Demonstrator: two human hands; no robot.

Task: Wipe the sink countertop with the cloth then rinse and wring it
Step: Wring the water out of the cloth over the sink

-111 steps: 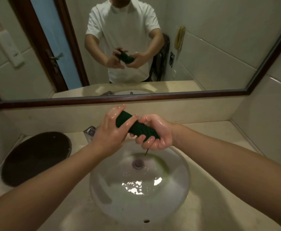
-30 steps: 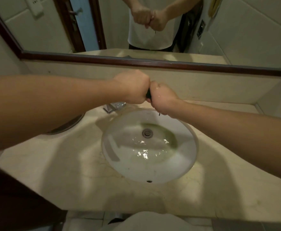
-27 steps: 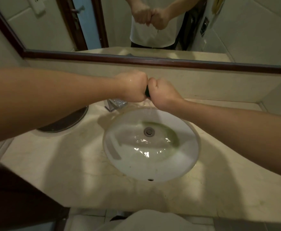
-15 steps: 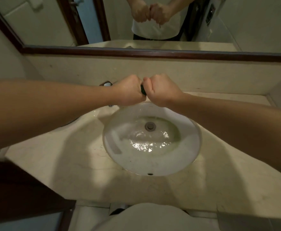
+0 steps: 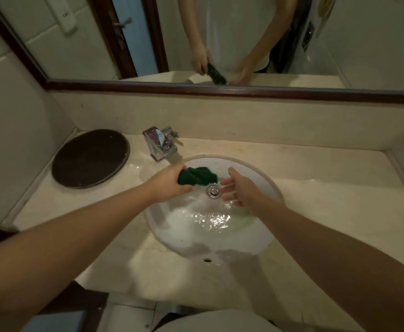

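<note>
A dark green cloth (image 5: 199, 178), twisted into a thick roll, hangs over the far side of the white sink basin (image 5: 263, 238). My left hand (image 5: 169, 183) grips its left end. My right hand (image 5: 240, 188) is off the cloth, fingers spread and slightly blurred, just right of the roll's free end and above the drain (image 5: 213, 191). Water lies in the bottom of the basin. The beige stone countertop (image 5: 327, 212) around the basin looks wet near the tap.
A chrome tap (image 5: 160, 143) stands behind the basin at the left. A round dark lid (image 5: 89, 158) lies flat on the counter's left part. A wood-framed mirror (image 5: 244, 91) runs above the backsplash and shows my hands and the cloth. Walls close both counter ends.
Both fists were pressed together, twisting the cloth above the basin. Now my right hand has let go and opened. My left hand has dropped lower toward the basin with the cloth.
</note>
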